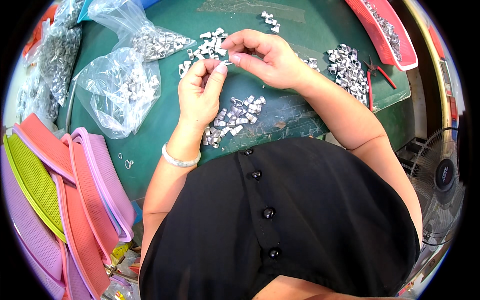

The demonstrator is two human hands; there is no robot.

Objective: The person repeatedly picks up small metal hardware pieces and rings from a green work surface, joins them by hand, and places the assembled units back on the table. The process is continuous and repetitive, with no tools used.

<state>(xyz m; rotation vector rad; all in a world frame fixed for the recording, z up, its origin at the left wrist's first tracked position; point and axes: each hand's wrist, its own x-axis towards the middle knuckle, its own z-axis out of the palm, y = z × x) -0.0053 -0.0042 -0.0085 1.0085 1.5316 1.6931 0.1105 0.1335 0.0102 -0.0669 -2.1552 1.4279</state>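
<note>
Two hands at work: my left hand (200, 90) and my right hand (265, 57) meet over the green worktop (165, 125).
Worktop: it carries clear plastic bags (117, 92) of metal parts at my left and a red tray (387, 32) at the far right.
Piles: loose metal clips (232, 120) lie just before my left hand; another heap (347, 70) lies to the right, beside red pliers (375, 75).
Piece in hand: a small metal clip (226, 62), between both hands, above the near pile.
Fingers: both sets pressed together, pinching that one clip from either side; it is too small to tell its exact shape.
Doing it well: I judge a steady pinch close to the clip's ends keeps it from slipping.
</note>
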